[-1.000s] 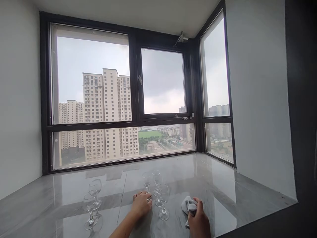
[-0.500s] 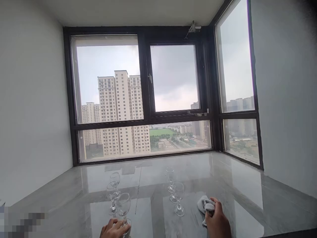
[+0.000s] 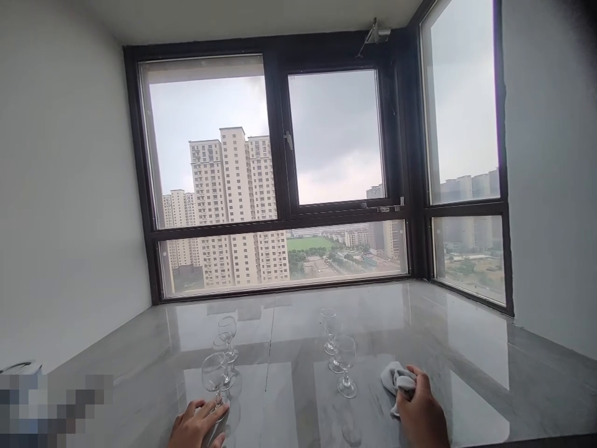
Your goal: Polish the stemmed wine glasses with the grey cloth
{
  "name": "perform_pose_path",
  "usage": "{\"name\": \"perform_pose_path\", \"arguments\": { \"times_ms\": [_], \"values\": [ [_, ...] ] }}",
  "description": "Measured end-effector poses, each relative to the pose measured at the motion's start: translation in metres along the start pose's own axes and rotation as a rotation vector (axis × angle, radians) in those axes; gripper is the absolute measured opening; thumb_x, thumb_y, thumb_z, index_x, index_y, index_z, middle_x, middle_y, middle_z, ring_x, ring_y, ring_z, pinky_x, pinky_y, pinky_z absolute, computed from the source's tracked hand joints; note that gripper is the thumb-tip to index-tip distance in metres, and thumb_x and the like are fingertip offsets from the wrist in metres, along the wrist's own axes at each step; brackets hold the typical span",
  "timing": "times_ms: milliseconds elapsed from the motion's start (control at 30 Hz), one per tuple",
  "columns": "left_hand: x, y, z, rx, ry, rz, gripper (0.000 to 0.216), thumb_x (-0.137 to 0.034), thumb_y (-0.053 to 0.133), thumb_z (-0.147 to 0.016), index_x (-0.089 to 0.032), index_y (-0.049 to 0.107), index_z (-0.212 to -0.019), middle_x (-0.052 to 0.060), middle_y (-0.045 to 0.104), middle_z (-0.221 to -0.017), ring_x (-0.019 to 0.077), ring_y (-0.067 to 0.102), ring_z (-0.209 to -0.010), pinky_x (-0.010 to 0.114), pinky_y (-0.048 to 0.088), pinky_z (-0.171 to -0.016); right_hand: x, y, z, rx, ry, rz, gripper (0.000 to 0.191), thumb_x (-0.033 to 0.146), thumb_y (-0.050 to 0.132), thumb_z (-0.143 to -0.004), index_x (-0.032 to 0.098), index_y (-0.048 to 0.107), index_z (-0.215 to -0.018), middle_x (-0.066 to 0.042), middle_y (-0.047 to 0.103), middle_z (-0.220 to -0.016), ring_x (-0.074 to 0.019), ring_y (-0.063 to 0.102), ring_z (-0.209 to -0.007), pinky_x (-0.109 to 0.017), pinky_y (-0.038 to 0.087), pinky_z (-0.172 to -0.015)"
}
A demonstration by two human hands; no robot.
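My left hand (image 3: 198, 424) is at the lower end of a clear stemmed wine glass (image 3: 214, 371), its fingers round the stem and base; the exact grip is partly hidden. That glass stands upright on the glossy grey stone surface (image 3: 291, 398). Just behind it two more wine glasses form a row, the farthest (image 3: 227, 326) being nearest the window. To the right is a second row of stemmed glasses, with the closest one (image 3: 345, 352) overlapping those behind. A crumpled grey cloth (image 3: 397, 378) is gripped by my right hand (image 3: 423, 410), resting on the surface right of that row.
Dark-framed windows (image 3: 280, 224) rise behind the surface and along its right side. A white wall (image 3: 74, 186) bounds the left, another wall (image 3: 550, 186) the right. A partly blurred object (image 3: 23, 368) is at the lower left edge.
My left hand and the near-left wine glass have moved left, bringing the glass closer in line with the two behind it. My right hand still holds the cloth. The view has shifted slightly.
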State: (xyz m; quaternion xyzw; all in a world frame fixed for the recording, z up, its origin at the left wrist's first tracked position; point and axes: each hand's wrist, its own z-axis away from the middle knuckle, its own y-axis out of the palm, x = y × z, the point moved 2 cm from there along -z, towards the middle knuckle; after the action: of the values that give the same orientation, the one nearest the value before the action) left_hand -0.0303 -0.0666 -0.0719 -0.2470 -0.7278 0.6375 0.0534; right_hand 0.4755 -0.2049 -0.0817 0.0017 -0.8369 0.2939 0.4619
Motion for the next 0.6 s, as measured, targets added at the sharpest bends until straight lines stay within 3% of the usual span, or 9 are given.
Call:
{"name": "perform_pose_path", "arguments": {
  "times_ms": [300, 600],
  "values": [
    [-0.026, -0.023, -0.006, 0.007, 0.065, 0.029, 0.044, -0.044, 0.052, -0.089, -0.040, 0.061, -0.132, -0.003, 0.053, -0.146, 0.0309, 0.037, -0.139, 0.049, 0.030, -0.115, 0.000, -0.001, 0.001, 0.006, -0.007, 0.015, 0.050, 0.040, 0.039, -0.078, 0.018, 0.050, -0.121, -0.016, 0.072, -0.099, -0.0299, 0.069, -0.073, -0.035, 0.049, -0.059],
    [-0.012, -0.020, -0.016, -0.032, 0.100, 0.040, 0.040, -0.042, 0.053, -0.088, -0.035, 0.064, -0.126, -0.001, 0.054, -0.145, 0.0288, 0.039, -0.138, 0.047, 0.029, -0.116, -0.002, 0.000, 0.000, -0.005, -0.021, 0.036, 0.050, 0.040, 0.037, -0.080, 0.016, 0.049, -0.122, -0.016, 0.071, -0.100, -0.0307, 0.069, -0.078, -0.035, 0.048, -0.061]
  ]
}}
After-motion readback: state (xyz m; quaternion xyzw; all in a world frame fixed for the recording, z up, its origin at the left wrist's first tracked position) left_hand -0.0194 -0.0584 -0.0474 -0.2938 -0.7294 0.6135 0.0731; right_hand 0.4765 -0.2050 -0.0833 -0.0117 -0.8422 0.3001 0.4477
